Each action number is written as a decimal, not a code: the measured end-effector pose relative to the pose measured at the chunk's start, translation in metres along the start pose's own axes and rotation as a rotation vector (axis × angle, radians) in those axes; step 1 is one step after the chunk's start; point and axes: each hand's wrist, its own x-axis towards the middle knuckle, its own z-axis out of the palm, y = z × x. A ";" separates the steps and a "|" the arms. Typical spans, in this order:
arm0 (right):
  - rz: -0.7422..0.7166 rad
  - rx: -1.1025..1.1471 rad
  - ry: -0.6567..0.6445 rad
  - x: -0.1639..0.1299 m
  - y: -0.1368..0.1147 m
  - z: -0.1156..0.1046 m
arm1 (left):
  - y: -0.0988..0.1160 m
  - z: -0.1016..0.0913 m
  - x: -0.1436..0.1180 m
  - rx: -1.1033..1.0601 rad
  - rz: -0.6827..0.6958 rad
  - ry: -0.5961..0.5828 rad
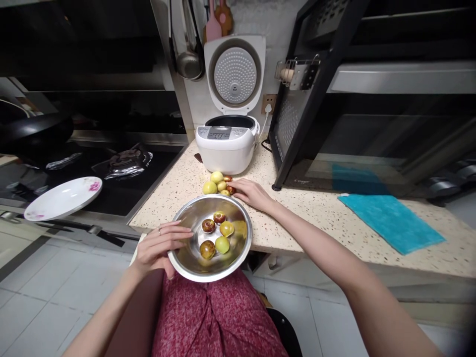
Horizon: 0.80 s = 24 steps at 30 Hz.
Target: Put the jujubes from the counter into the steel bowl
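Observation:
My left hand grips the left rim of a stainless steel bowl, fingers over the inside and thumb beneath. The bowl is tilted a little toward me, at the counter's front edge above my lap. Several jujubes lie inside it, some green-yellow, others browned. Behind the bowl, a small pile of jujubes rests on the counter. At the right side of this pile, my right hand has its fingertips and thumb around a reddish jujube, partly hidden by the fingers.
A white rice cooker with its lid raised stands behind the pile. Left is a gas stove, with a white flowered plate at its front edge. A black rack with an oven and a turquoise cloth are on the right.

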 end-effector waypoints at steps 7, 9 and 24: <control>-0.012 0.031 0.015 0.004 -0.001 0.003 | -0.002 0.003 -0.005 -0.052 -0.028 0.013; -0.039 0.027 0.030 0.005 -0.004 0.000 | -0.002 0.003 -0.005 -0.070 -0.041 0.020; -0.337 -0.048 0.172 0.003 -0.037 -0.033 | -0.002 0.006 -0.003 -0.100 -0.055 0.031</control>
